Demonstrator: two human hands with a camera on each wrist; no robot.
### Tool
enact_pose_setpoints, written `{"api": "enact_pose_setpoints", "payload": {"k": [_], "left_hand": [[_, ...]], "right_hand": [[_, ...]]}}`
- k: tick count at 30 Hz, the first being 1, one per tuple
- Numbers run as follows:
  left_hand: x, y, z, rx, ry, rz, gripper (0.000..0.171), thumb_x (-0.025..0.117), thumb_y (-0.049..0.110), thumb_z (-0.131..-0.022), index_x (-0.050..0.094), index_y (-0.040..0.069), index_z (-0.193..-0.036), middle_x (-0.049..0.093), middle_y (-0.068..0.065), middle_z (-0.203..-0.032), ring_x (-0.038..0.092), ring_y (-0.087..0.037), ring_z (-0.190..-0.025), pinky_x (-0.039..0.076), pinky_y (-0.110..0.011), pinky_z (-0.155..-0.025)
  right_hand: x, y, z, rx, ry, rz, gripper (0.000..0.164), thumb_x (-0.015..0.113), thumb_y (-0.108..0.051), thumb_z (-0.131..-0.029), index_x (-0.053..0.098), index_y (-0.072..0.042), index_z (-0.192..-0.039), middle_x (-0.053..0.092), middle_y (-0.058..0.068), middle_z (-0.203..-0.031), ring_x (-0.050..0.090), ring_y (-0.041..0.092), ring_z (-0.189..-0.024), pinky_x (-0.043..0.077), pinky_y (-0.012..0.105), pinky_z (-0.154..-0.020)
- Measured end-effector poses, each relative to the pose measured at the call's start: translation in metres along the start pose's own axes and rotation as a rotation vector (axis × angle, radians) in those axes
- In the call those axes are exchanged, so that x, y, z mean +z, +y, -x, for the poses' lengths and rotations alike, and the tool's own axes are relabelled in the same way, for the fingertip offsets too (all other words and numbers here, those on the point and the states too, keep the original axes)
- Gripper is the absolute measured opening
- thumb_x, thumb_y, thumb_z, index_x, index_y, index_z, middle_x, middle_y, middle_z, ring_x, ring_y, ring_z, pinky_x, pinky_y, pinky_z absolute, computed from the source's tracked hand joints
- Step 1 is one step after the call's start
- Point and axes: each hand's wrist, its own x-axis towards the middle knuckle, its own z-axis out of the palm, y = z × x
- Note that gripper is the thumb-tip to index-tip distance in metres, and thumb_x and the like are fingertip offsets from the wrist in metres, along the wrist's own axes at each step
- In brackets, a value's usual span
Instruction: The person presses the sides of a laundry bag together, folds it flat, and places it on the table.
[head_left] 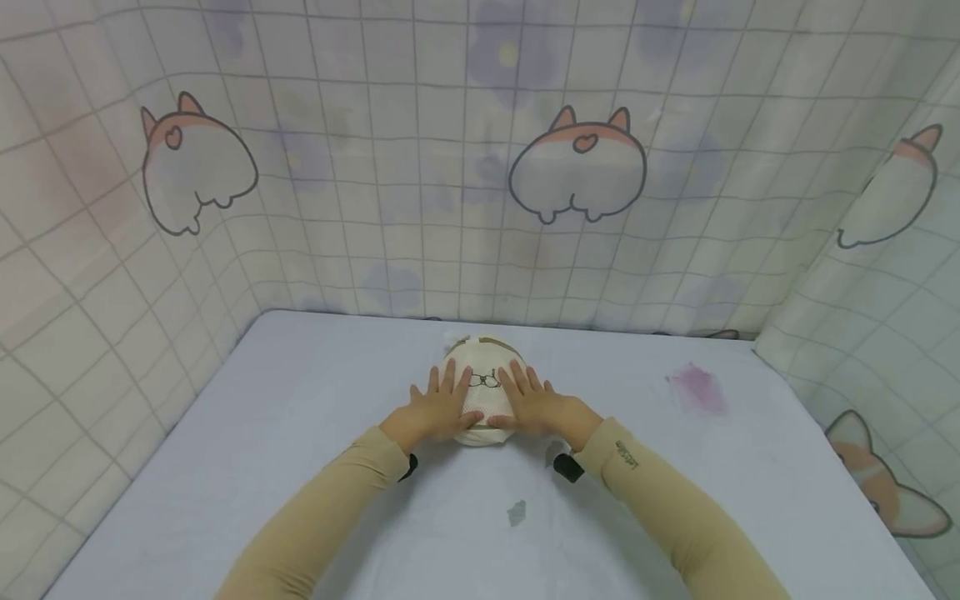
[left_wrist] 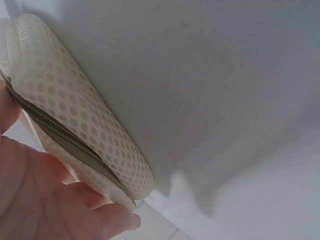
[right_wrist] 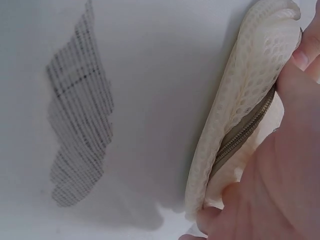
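A round cream mesh zip bag [head_left: 483, 404] with a glasses-like drawing on top lies toward the back of the table. My left hand [head_left: 438, 410] rests on its left side, fingers straight and spread. On the right side rests my right hand [head_left: 542, 408], spread the same way, with the thumbs pointing at each other. The left wrist view shows the bag's honeycomb mesh side [left_wrist: 75, 100] and a dark olive zipper [left_wrist: 60, 131] beside the left hand [left_wrist: 50, 200]. From the right wrist, the zipper [right_wrist: 242, 135] is also visible, next to the right hand [right_wrist: 280, 175].
The white-covered table [head_left: 337, 358] has a pink stain [head_left: 697, 387] at right and a grey patch [head_left: 517, 512] in front of the bag. A grid-patterned curtain [head_left: 450, 250] encloses the back and sides. A black wrist device [head_left: 567, 468] sits under the right wrist.
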Motion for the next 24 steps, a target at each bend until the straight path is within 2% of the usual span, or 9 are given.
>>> {"api": "enact_pose_setpoints", "payload": {"k": [5,11,17,24], "left_hand": [[-0.003,0.002,0.003,-0.011,-0.012,0.004,0.083,0.042,0.052,-0.108,0.004,0.008,-0.165,-0.008,-0.022,-0.169,-0.001,-0.048,-0.152,0.017,-0.073,-0.114],[-0.005,0.001,0.003,-0.008,-0.022,0.018,0.082,0.043,0.052,-0.108,0.005,0.007,-0.165,-0.007,-0.023,-0.168,0.000,-0.049,-0.152,0.018,-0.073,-0.114],[-0.005,0.001,0.001,-0.015,-0.015,0.047,0.082,0.046,0.050,-0.107,0.008,0.007,-0.165,-0.005,-0.024,-0.168,0.002,-0.049,-0.152,0.019,-0.074,-0.113],[-0.008,0.004,0.001,-0.014,-0.042,0.094,0.083,0.049,0.048,-0.107,0.007,0.006,-0.165,-0.004,-0.025,-0.168,0.002,-0.051,-0.151,0.023,-0.073,-0.112]], "right_hand": [[0.006,0.001,-0.011,0.039,-0.019,0.046,0.097,0.038,-0.067,-0.103,-0.010,-0.008,-0.163,-0.023,0.017,-0.166,-0.010,0.042,-0.153,0.011,0.058,-0.122],[0.013,0.005,-0.022,0.066,-0.023,0.034,0.097,0.039,-0.067,-0.102,-0.012,-0.012,-0.163,-0.026,0.015,-0.166,-0.013,0.041,-0.153,0.012,0.059,-0.122],[0.013,0.006,-0.025,0.075,-0.038,0.028,0.098,0.039,-0.069,-0.102,-0.014,-0.014,-0.163,-0.028,0.013,-0.165,-0.015,0.040,-0.153,0.013,0.059,-0.122],[0.013,0.007,-0.027,0.095,-0.058,0.051,0.097,0.039,-0.066,-0.103,-0.013,-0.012,-0.163,-0.026,0.015,-0.166,-0.012,0.041,-0.153,0.016,0.060,-0.121]]}}
